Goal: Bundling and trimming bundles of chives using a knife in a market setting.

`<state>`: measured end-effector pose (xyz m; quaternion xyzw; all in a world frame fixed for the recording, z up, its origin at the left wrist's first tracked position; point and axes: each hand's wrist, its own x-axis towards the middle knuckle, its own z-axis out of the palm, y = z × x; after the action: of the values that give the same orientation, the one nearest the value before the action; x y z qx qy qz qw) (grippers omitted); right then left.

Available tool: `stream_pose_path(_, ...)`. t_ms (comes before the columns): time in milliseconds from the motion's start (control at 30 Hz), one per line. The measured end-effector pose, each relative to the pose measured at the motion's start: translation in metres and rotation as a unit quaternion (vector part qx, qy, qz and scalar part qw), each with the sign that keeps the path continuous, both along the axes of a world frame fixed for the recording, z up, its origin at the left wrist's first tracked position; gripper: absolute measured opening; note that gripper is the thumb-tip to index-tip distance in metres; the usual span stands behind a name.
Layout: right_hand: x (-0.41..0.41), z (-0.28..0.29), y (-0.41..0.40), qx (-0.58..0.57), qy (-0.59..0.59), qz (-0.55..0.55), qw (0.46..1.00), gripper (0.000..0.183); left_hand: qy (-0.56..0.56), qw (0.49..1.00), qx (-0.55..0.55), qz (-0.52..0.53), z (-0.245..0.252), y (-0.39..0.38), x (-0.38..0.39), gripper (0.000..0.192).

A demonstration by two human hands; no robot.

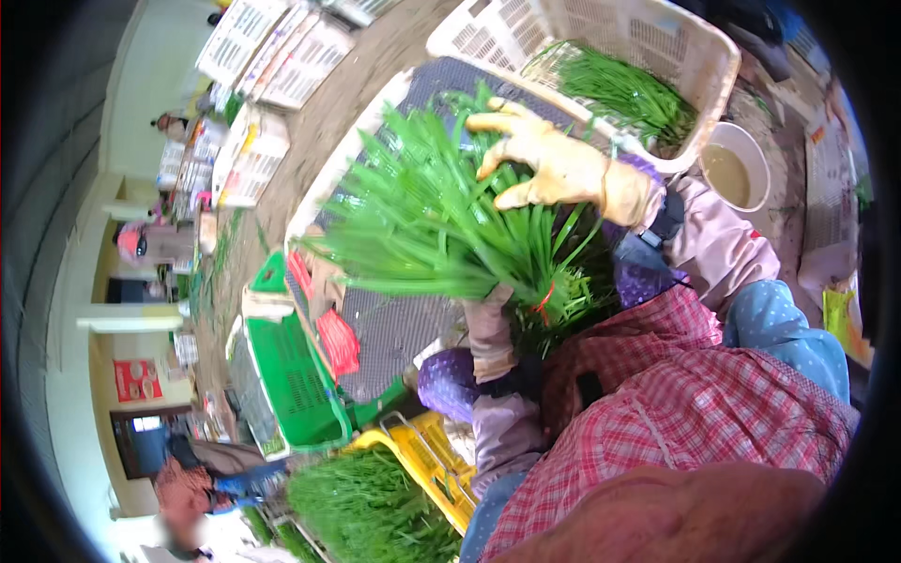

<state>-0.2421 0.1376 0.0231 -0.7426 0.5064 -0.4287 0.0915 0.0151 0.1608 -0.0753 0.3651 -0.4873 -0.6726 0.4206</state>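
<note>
A large bunch of long green leaves, perhaps garlic chives (429, 211), is tied near its cut stems with a thin red band (545, 302). My left hand (490, 327) comes up beneath the bunch and holds it, its fingers hidden by leaves. Over the upper side of the leaves is my right hand (542, 162) in a pale yellow glove, fingers spread and gripping nothing. I cannot tell whether its fingertips touch the leaves. Under the bunch lies a dark ribbed mat (394, 334) on the work surface.
Beyond my right hand stands a white plastic crate (718, 77) holding loose greens (619, 88), beside a bucket of murky liquid (728, 176). Red ties (338, 341) lie at the mat's edge, near a green crate (288, 380). More greens (373, 507) lie by a yellow crate (429, 450). Another person (186, 485) is lower left.
</note>
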Motion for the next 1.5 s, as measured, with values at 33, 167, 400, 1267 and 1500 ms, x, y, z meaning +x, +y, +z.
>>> stream_pose_path(33,-0.004,0.003,0.005,0.005,0.018,-0.005,1.0,0.037,-0.001,1.0,0.009,0.002,0.006,0.001,-0.007,0.054)
stream_pose_path(167,-0.001,-0.022,0.004,-0.071,-0.068,0.015,0.995,0.022,-0.004,1.0,-0.005,-0.026,0.017,0.012,-0.013,0.045)
stream_pose_path(400,0.009,0.016,0.027,0.097,-0.56,0.073,0.82,0.023,0.06,0.995,-0.037,-0.072,0.015,0.011,-0.018,0.055)
stream_pose_path(1267,0.027,-0.072,0.097,0.331,-0.061,-0.003,0.942,0.073,0.052,0.998,-0.007,-0.041,0.006,0.005,-0.005,0.049)
stream_pose_path(1500,0.047,-0.079,0.088,0.399,-0.186,0.0,0.898,0.091,0.036,0.997,0.038,-0.054,-0.007,-0.006,0.011,0.051)
